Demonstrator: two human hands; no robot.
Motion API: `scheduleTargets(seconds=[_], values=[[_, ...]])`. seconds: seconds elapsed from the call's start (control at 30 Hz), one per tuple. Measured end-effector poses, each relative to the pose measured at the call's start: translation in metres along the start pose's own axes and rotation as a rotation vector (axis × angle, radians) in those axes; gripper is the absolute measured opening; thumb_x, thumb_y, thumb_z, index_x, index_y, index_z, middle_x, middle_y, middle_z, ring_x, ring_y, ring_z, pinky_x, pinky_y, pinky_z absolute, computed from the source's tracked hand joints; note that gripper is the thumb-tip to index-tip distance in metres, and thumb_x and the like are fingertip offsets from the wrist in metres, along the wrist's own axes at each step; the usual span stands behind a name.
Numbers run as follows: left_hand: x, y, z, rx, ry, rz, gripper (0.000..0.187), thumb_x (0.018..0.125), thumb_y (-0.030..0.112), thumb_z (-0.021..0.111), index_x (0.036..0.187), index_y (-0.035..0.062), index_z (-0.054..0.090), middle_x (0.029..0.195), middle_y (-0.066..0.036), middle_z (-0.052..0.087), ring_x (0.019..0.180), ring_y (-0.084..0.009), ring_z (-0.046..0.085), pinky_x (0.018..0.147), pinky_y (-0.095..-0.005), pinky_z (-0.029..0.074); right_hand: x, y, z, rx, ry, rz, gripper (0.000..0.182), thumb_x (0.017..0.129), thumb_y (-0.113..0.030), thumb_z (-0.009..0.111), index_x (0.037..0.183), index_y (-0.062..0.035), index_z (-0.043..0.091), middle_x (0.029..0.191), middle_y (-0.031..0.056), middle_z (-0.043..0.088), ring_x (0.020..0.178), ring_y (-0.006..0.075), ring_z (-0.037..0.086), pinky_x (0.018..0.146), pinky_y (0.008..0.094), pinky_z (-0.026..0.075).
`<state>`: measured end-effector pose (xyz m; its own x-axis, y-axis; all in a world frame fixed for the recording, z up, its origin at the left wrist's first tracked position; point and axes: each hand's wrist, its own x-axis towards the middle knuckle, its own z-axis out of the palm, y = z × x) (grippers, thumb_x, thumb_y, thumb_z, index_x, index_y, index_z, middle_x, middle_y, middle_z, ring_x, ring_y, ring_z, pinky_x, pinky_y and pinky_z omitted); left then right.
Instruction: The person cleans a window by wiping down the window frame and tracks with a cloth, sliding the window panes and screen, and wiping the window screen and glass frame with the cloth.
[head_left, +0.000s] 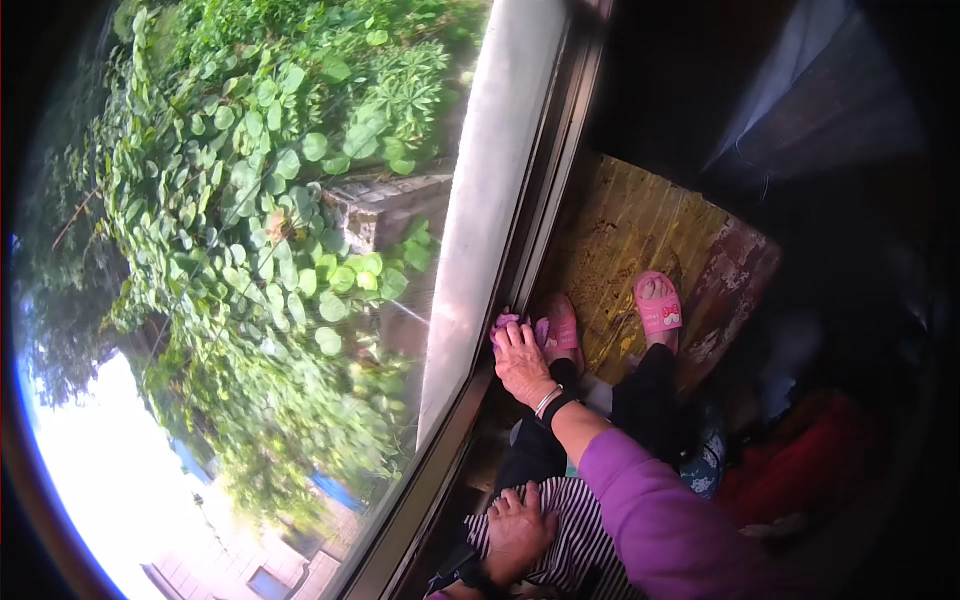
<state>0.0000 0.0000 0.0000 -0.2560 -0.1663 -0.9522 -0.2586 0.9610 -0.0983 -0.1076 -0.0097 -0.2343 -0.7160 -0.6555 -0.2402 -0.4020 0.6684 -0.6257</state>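
Note:
My right hand (pixel 523 365) is closed over a crumpled pink-purple cloth (pixel 503 321), pressed against the window frame (pixel 530 240). A silver bangle and a black band circle that wrist, below a purple sleeve (pixel 640 490). Most of the cloth is hidden under the fingers. Lower down, my left hand (pixel 520 527) lies on black-and-white striped fabric (pixel 585 530) at my body, its fingers apart and nothing seen in them. A dark band is at the left wrist.
My feet in pink slippers (pixel 660 305) stand on a worn wooden board (pixel 615 240) beside the window. Beyond the glass are a pale ledge (pixel 480 190), leafy plants (pixel 270 200) and a brick block (pixel 365 210). A red item (pixel 810 455) lies in shadow at right.

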Motion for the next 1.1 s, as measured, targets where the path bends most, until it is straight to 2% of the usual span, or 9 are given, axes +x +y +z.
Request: scheduleTargets(seconds=[0.2,0.23,0.33,0.37,0.5,0.57,0.7,1.03,1.1], values=[[-0.005,-0.004,0.006,0.078,0.158,0.058,0.064,0.076,0.042,0.061,0.123,0.0015,0.043,0.096,-0.021,0.053,0.086,-0.0349,0.056,0.075,-0.0436,0.044,-0.01,-0.012,0.013,0.755,-0.032,0.198,0.021,0.084,-0.018,0.048,0.078,-0.0018,0.06,0.09,0.018,0.059,0.096,0.0345,0.053,0.083,0.0448,0.041],[-0.005,-0.004,0.007,0.069,0.152,0.056,0.064,0.076,0.042,0.061,0.123,0.0015,0.043,0.096,-0.021,0.053,0.086,-0.0349,0.056,0.075,-0.0436,0.044,-0.014,0.005,-0.004,0.8,-0.285,0.274,0.024,0.085,-0.021,0.046,0.076,-0.0009,0.057,0.082,0.0199,0.059,0.086,0.0382,0.056,0.078,0.0448,0.044],[-0.002,-0.005,0.011,0.079,0.169,0.038,0.064,0.076,0.042,0.061,0.122,0.001,0.045,0.095,-0.021,0.053,0.085,-0.0345,0.056,0.075,-0.0437,0.044,-0.016,0.053,-0.035,0.833,-0.072,0.546,0.024,0.085,-0.022,0.048,0.076,-0.0001,0.052,0.075,0.0225,0.055,0.075,0.0414,0.055,0.067,0.0479,0.043],[0.0,-0.005,0.012,0.071,0.168,0.035,0.064,0.076,0.042,0.061,0.122,0.001,0.045,0.095,-0.021,0.053,0.085,-0.0345,0.056,0.075,-0.0437,0.044,-0.008,0.07,-0.062,0.753,0.239,0.471,0.022,0.085,-0.019,0.051,0.076,0.0011,0.048,0.071,0.022,0.054,0.069,0.0419,0.053,0.062,0.0447,0.042],[-0.002,-0.006,0.015,0.04,0.161,0.031,0.064,0.076,0.04,0.061,0.123,0.0007,0.044,0.096,-0.022,0.053,0.087,-0.035,0.055,0.079,-0.0438,0.044,0.053,0.127,-0.141,1.014,0.779,0.485,0.015,0.088,-0.01,0.054,0.094,0.0011,0.062,0.081,0.0081,0.06,0.071,0.018,0.058,0.063,0.0281,0.047],[-0.004,-0.006,0.016,0.041,0.154,0.018,0.064,0.076,0.039,0.061,0.124,0.0005,0.044,0.097,-0.023,0.053,0.087,-0.0352,0.055,0.08,-0.0438,0.043,0.089,0.137,-0.154,0.488,0.998,0.287,0.018,0.084,-0.011,0.059,0.098,0.0008,0.061,0.09,0.0121,0.059,0.079,0.0259,0.058,0.071,0.0337,0.047],[-0.002,-0.008,0.016,0.005,0.062,0.009,0.066,0.078,0.041,0.058,0.127,0.001,0.041,0.106,-0.028,0.05,0.095,-0.0381,0.053,0.085,-0.0459,0.041,0.102,0.097,-0.083,0.01,0.614,0.384,0.014,0.077,-0.007,0.055,0.091,-0.0022,0.057,0.098,0.0133,0.047,0.093,0.0307,0.049,0.077,0.0384,0.047],[0.0,-0.008,0.011,-0.026,-0.005,-0.004,0.067,0.079,0.044,0.056,0.13,0.0025,0.04,0.115,-0.032,0.047,0.099,-0.0399,0.053,0.085,-0.0472,0.041,-0.019,-0.025,0.007,0.403,-0.218,0.232,0.019,0.068,-0.01,0.059,0.084,-0.0003,0.061,0.098,0.0183,0.05,0.088,0.0338,0.055,0.073,0.042,0.047],[0.002,-0.008,0.013,-0.008,-0.005,-0.017,0.067,0.079,0.044,0.056,0.13,0.0022,0.04,0.114,-0.032,0.047,0.098,-0.0399,0.053,0.084,-0.0473,0.041,-0.027,-0.019,0.009,0.491,-0.105,0.357,0.012,0.075,-0.012,0.056,0.082,-0.0022,0.058,0.091,0.0185,0.052,0.081,0.0355,0.057,0.07,0.0462,0.046]])
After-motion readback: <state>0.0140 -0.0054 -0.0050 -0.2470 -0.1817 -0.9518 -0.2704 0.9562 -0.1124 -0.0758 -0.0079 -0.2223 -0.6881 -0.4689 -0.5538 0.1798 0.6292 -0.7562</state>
